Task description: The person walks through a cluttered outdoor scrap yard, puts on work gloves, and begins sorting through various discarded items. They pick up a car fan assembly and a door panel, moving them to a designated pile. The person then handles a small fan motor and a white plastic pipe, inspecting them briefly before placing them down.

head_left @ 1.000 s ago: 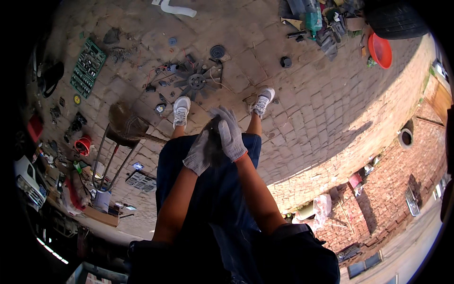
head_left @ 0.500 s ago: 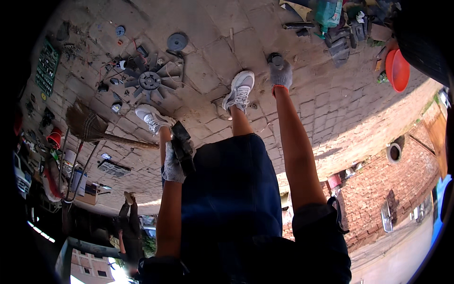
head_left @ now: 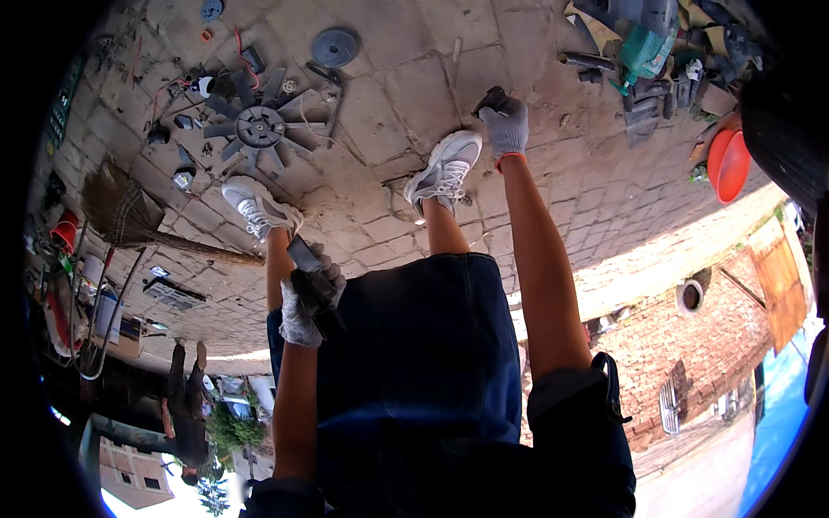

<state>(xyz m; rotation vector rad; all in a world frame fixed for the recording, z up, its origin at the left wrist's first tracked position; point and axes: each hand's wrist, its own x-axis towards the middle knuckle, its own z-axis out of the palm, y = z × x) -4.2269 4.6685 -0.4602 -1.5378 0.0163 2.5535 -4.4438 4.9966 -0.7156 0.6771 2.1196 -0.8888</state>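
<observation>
Left hand (head_left: pixel 304 304), grey knit glove: fingers wrapped around a dark, blocky metal part (head_left: pixel 311 283), held at the thigh over dark blue shorts (head_left: pixel 414 363).
Right hand (head_left: pixel 507 123), grey knit glove: arm stretched down to the stone-paved ground (head_left: pixel 389 104), fingers closed on a small black object (head_left: pixel 489 101).
Beyond the left fingers: grey plastic fan wheel (head_left: pixel 259 127), straw broom (head_left: pixel 129 216).
Near the right fingers: white sneaker (head_left: pixel 445 168).

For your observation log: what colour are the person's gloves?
Grey gloves, seen in the head view.
</observation>
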